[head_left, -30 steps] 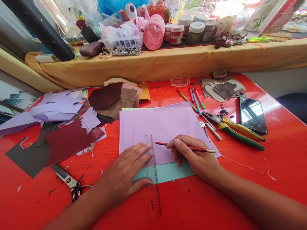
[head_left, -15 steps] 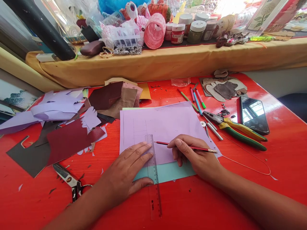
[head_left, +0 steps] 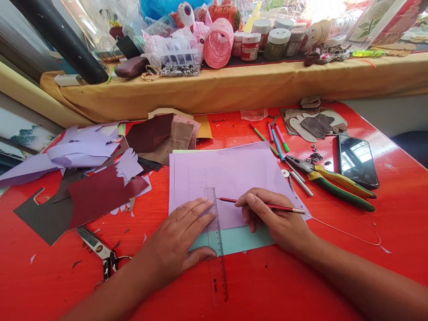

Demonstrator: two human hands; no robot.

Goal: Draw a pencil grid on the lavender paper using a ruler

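A purple sheet (head_left: 234, 169) with thin pencil lines lies over a teal sheet (head_left: 244, 240) on the red table. Across both runs a clear ruler (head_left: 219, 267), pointing away from me, its near end past the paper's edge. My left hand (head_left: 187, 229) rests flat with fingers apart, fingertips pressing on the ruler. My right hand (head_left: 264, 211) grips a red and black pencil (head_left: 284, 208), its tip close to the ruler's right edge near the far end.
Scissors (head_left: 102, 249), leather pieces (head_left: 100, 196) and purple paper scraps (head_left: 80, 149) lie left. Pliers (head_left: 334, 180), a phone (head_left: 357, 160), markers (head_left: 277, 140) and leather cutouts (head_left: 317, 125) are right. Jars (head_left: 276, 43) stand on a cloth-covered ledge (head_left: 200, 91) behind.
The whole view has shifted slightly, so everything appears a little further right. Both hands, the ruler and the pencil keep practically the same places on the paper.
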